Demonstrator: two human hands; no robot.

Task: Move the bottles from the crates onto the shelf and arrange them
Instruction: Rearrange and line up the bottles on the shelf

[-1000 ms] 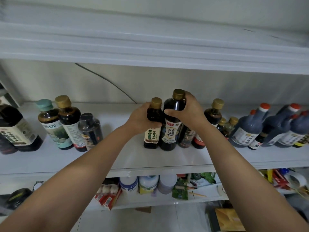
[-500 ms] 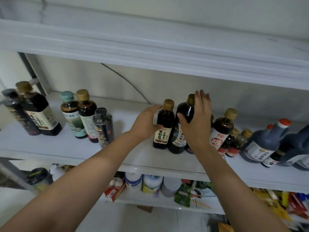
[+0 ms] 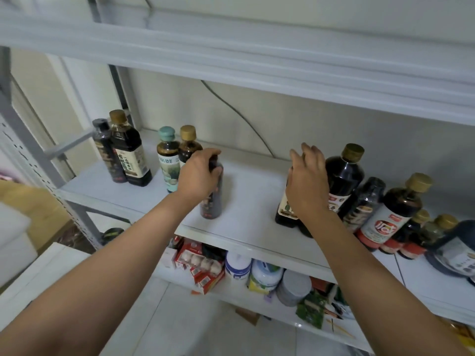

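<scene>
A white shelf (image 3: 246, 201) holds dark sauce bottles. My left hand (image 3: 199, 174) is closed around the top of a small dark bottle (image 3: 212, 201) standing left of the shelf's middle. Behind it stand a teal-capped bottle (image 3: 168, 160) and a gold-capped bottle (image 3: 187, 145). My right hand (image 3: 307, 181) has its fingers spread and rests against a dark bottle (image 3: 284, 209), mostly hidden behind it. Right beside it stands a taller gold-capped bottle (image 3: 345, 176). No crates are in view.
Two more dark bottles (image 3: 126, 155) stand at the shelf's left end by the metal upright (image 3: 38, 160). A red-labelled bottle (image 3: 390, 217) and several small ones crowd the right. An upper shelf (image 3: 257, 62) hangs overhead. The lower shelf (image 3: 282, 307) holds jars and packets.
My left hand has left the middle group, moved left and closed on the small dark bottle. My right hand stays by the middle bottles. The view has swung left.
</scene>
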